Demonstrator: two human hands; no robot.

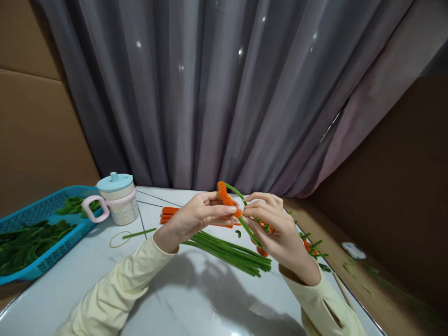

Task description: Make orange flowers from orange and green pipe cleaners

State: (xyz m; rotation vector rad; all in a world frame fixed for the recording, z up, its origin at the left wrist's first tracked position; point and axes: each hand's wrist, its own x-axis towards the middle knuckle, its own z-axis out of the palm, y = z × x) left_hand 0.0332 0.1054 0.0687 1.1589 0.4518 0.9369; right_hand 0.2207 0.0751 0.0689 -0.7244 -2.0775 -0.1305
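My left hand (196, 215) pinches a fuzzy orange chenille piece (223, 192), bent into a curved strip that sticks up above the fingers. Against its lower end, my right hand (278, 228) grips a green chenille stem (250, 233); its upper part arcs over behind the orange piece. The exact join is hidden by the fingertips. Below the hands lies a bundle of green chenille stems (227, 253) on the white table (196, 298). Orange chenille stems (168, 214) lie behind my left wrist, partly covered.
At the left are a blue basket (45, 266) with green pieces and a lidded cup (121, 205) with a pink handle. A rubber band (114, 240) and short green stem (140, 233) lie nearby. Orange-and-green pieces (310, 246) sit right. A curtain (210, 93) hangs behind.
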